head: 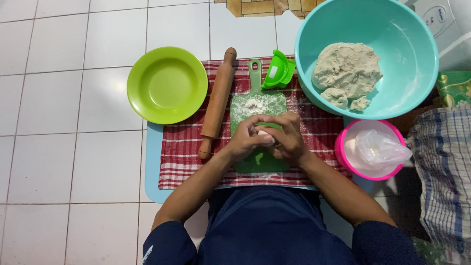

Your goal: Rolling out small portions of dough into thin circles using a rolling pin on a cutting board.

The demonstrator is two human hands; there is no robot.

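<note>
Both hands, left hand (pixel 245 140) and right hand (pixel 287 140), cup a dough ball (pixel 264 134) over the green board (pixel 258 105); squeezed unevenly, it could slip onto the cloth (pixel 181 147).

Dough piece (pixel 263 133) mostly hidden between both hands. Checked fabric (pixel 441 172) cut off by right edge. Pink bowl (pixel 343 142) contents indistinct under plastic.

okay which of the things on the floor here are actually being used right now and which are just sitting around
In use: small dough piece, pressed between left hand and right hand; green cutting board beneath them.

Lying about: rolling pin, green plate, green dumpling mould, teal bowl holding dough lump, pink bowl.
</note>
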